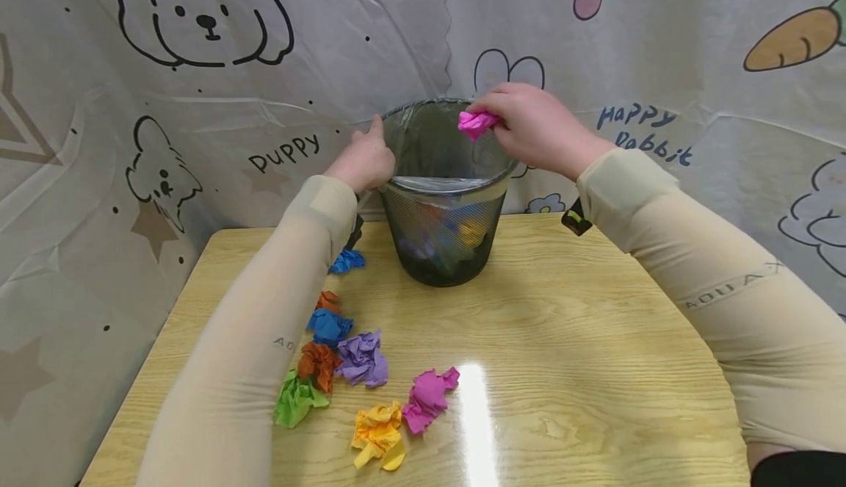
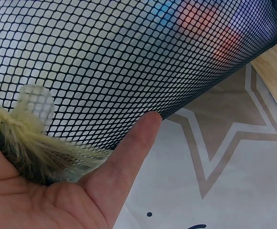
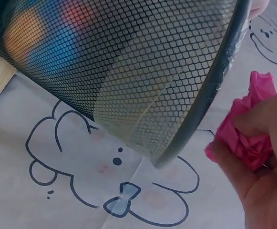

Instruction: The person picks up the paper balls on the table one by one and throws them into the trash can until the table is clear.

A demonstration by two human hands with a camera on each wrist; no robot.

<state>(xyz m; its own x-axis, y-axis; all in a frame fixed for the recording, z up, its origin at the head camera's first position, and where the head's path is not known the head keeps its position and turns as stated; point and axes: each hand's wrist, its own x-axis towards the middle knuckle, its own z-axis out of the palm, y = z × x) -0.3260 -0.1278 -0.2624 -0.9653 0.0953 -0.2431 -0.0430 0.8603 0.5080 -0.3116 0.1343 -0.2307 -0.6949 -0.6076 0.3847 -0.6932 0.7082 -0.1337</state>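
A black mesh wastebasket [image 1: 444, 237] lined with a clear plastic bag [image 1: 439, 182] stands upright at the table's back. My left hand [image 1: 366, 160] holds its left rim; in the left wrist view the thumb [image 2: 133, 152] lies along the outer mesh, while the other fingers are out of that view. Above the right side of the opening, my right hand [image 1: 535, 123] pinches a crumpled pink paper ball [image 1: 477, 125]. The right wrist view shows this pink paper [image 3: 248, 124] between thumb and fingers, just off the rim. Colored paper balls [image 1: 469, 233] show through the mesh.
On the table [image 1: 562, 369] lie crumpled papers: magenta [image 1: 429, 399], yellow [image 1: 378, 435], purple [image 1: 363, 358], green [image 1: 297, 399], orange [image 1: 319, 366] and blue [image 1: 329, 325]. Another blue piece [image 1: 346, 261] is partly behind the left forearm. A printed cloth [image 1: 410, 31] hangs behind the table.
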